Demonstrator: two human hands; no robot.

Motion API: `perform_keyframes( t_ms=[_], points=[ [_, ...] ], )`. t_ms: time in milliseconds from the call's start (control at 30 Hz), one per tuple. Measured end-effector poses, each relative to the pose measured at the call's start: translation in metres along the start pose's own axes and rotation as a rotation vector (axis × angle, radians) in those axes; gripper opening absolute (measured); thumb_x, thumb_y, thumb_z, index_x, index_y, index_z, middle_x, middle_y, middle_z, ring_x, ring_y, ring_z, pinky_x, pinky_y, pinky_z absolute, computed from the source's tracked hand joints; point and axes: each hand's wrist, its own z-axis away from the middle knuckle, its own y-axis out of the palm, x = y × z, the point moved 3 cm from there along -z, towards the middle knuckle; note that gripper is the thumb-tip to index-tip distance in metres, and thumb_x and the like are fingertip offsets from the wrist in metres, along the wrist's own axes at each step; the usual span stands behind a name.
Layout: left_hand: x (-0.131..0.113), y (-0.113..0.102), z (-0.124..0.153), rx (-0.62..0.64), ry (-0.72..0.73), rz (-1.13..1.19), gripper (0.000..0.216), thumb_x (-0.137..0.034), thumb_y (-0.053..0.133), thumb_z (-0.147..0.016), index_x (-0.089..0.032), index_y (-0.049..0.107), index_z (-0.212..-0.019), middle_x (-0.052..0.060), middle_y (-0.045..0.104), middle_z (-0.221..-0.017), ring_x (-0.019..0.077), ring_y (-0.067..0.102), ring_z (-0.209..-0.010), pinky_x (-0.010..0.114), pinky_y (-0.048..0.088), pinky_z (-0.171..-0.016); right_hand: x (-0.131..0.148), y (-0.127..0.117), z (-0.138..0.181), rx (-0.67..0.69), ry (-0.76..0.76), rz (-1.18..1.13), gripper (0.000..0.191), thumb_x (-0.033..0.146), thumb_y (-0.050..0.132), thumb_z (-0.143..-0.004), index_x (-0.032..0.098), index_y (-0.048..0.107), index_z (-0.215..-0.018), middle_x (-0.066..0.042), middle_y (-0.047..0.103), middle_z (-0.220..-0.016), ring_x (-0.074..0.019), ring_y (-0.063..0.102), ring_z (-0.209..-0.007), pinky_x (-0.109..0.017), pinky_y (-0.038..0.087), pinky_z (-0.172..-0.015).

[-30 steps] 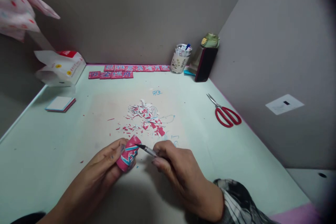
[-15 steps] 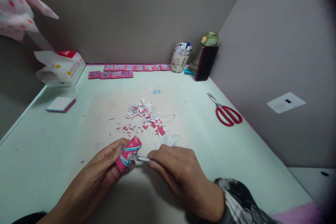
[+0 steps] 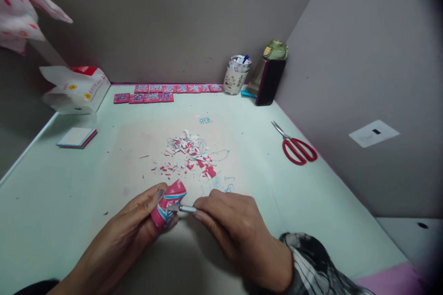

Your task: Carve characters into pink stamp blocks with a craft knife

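While the left hand (image 3: 138,226) pinched a block (image 3: 168,203) and the right hand (image 3: 231,226) gripped a knife (image 3: 183,209) against it, scraps (image 3: 188,156) and finished blocks (image 3: 169,92) lay beyond; this one seemed half-cut.

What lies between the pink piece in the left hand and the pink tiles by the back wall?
Head view: beyond the pink piece comes a heap of pink and white scraps, then a small blue mark, then the pink tiles.
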Motion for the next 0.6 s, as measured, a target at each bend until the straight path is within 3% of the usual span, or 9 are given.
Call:
perform_keyframes(
  t_ms=[200, 400, 600],
  points=[
    [0.002, -0.003, 0.0006, -0.039, 0.007, 0.018, 0.043, -0.034, 0.1, -0.056, -0.022, 0.083, -0.094, 0.008, 0.074, -0.112, 0.0236, 0.065, -0.103, 0.027, 0.063, -0.084, -0.0012, -0.0024, 0.0006, -0.021, -0.002, -0.008, 0.028, 0.025, 0.046, -0.111, 0.016, 0.07, -0.099, -0.002, 0.066, -0.075, -0.0152, 0.059, -0.065, -0.029, 0.041, -0.059],
    [-0.0004, 0.0013, 0.0005, 0.067, 0.032, -0.044, 0.033, -0.031, 0.096, -0.062, -0.02, 0.083, -0.091, 0.008, 0.071, -0.104, 0.0227, 0.062, -0.097, 0.026, 0.062, -0.08, -0.0018, -0.0035, -0.0003, 0.003, 0.0, -0.01, 0.029, 0.025, 0.046, -0.111, 0.016, 0.07, -0.098, -0.002, 0.065, -0.074, -0.0148, 0.058, -0.064, -0.029, 0.04, -0.059],
    [0.0011, 0.0029, -0.0005, 0.066, 0.004, -0.05, 0.037, -0.037, 0.097, -0.061, -0.021, 0.083, -0.091, 0.009, 0.069, -0.103, 0.0242, 0.06, -0.1, 0.027, 0.061, -0.081, -0.0003, -0.0047, -0.0005, 0.042, 0.005, -0.013, 0.03, 0.026, 0.045, -0.111, 0.016, 0.07, -0.098, -0.002, 0.067, -0.076, -0.0148, 0.06, -0.065, -0.028, 0.041, -0.059]
  ],
)
